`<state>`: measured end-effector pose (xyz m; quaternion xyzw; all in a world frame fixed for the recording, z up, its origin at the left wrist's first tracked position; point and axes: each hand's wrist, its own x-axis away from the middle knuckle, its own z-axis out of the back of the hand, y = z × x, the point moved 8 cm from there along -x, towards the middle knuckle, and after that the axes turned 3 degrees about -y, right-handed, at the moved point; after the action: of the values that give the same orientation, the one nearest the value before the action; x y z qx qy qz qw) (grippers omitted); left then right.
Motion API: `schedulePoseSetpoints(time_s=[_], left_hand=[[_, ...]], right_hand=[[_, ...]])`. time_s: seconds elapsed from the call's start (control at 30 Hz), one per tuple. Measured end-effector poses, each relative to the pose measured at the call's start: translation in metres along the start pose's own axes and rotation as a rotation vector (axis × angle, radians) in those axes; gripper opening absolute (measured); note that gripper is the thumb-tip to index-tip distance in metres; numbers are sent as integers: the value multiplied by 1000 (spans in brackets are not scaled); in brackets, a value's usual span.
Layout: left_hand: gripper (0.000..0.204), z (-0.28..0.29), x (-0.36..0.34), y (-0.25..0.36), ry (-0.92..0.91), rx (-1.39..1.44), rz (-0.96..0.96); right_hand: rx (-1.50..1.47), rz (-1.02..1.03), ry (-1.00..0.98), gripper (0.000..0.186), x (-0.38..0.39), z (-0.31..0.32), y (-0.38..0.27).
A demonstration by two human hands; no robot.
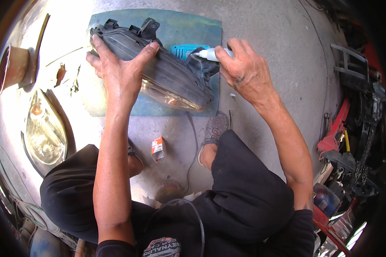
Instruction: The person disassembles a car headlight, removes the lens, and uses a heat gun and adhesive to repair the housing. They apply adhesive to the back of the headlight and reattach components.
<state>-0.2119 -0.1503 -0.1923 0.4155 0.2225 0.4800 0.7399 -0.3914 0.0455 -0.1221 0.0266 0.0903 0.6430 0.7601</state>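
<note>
A car headlight (167, 70) with a dark housing and a yellowed clear lens is tilted above a blue-green sheet (158, 17). My left hand (120, 64) grips its left end, thumb on the top and fingers over the far edge. In my right hand (246, 70) is a small white glue bottle (218, 54), its nozzle pointing left at a black mounting bracket (198, 62) on the headlight's right side. Whether the tip touches the bracket is too small to tell. Behind the bracket lies a teal tool (186, 50), partly hidden.
A second headlight (47, 130) lies on the floor at left, below a rusty metal pot (15, 68). An orange-and-white small box (158, 149) stands between my feet, beside a dark cable (194, 145). Red jack-like equipment (336, 128) and metal parts crowd the right side.
</note>
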Motion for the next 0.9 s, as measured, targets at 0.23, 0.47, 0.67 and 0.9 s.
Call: schedulePoseSetpoints(time_s=[0.23, 0.47, 0.67, 0.9], left_hand=[[152, 0, 0, 2, 6, 18, -4], [152, 0, 0, 1, 13, 7, 0], [151, 0, 0, 1, 10, -3, 6], [151, 2, -1, 2, 7, -3, -5]], right_hand=[[3, -9, -12, 35, 1, -2, 1], [-11, -14, -14, 36, 3, 1, 3], [-15, -8, 4, 37, 6, 2, 4], [-49, 0, 40, 21, 6, 9, 2]])
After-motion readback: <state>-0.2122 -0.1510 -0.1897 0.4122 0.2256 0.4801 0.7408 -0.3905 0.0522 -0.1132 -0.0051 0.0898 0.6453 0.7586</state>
